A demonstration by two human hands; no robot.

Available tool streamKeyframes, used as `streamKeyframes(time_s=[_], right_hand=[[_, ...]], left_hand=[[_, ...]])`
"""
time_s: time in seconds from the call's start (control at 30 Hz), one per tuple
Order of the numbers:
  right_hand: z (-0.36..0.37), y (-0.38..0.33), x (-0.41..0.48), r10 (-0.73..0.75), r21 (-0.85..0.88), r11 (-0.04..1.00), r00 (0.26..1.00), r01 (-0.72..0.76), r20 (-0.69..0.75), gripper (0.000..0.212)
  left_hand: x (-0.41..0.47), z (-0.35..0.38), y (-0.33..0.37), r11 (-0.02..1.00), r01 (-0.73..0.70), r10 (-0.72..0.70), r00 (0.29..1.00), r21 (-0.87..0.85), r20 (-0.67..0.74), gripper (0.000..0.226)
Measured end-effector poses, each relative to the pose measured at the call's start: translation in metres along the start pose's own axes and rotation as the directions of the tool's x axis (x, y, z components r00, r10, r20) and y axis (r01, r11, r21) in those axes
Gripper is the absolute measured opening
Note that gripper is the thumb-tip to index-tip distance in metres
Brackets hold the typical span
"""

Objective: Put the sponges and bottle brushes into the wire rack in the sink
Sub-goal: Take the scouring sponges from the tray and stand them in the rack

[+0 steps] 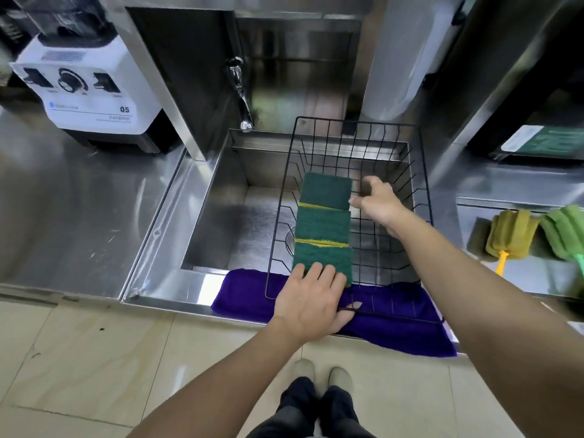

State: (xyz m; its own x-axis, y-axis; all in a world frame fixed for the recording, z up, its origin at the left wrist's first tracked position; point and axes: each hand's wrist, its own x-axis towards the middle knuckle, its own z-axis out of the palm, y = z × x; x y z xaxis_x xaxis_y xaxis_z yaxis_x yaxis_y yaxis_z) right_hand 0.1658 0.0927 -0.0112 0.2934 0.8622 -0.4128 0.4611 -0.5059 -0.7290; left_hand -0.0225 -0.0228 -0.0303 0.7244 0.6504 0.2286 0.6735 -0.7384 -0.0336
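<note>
Green sponges (324,222) in wire rack (392,134); left hand (311,303) flat, covering nearest; right hand (377,202) curled, grip unclear.

Commercial kitchen: stainless steel counter (79,216), sink (221,197), blender (91,90).

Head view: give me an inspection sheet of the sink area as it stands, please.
Surface: steel counter around a sink.
Job's things: three sponges in a row in the rack; yellow brush and green brush on the right counter.
Clutter: purple cloth under the rack's front edge; blender at left.
Grips: left hand flat on the nearest sponge; right hand beside the far sponge, holding nothing.
Cables: nothing seen.
Surroundings: faucet, tiled floor.
</note>
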Motion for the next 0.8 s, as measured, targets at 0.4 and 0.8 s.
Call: streamKeyframes(time_s=[0.4, 0.8], right_hand=[[-0.104, 0.065, -0.044, -0.142, 0.122, 0.969, 0.884, 0.217, -0.446, 0.023], [-0.178, 0.194, -0.102, 0.109, -0.064, 0.944, 0.488, -0.325, -0.866, 0.048]], left_hand=[[0.032, -0.008, 0.084, 0.993, -0.097, 0.108, 0.978, -0.071, 0.181, 0.063], [0.058, 0.009, 0.121, 1.000, 0.000, 0.007, 0.974, -0.030, 0.227, 0.055]])
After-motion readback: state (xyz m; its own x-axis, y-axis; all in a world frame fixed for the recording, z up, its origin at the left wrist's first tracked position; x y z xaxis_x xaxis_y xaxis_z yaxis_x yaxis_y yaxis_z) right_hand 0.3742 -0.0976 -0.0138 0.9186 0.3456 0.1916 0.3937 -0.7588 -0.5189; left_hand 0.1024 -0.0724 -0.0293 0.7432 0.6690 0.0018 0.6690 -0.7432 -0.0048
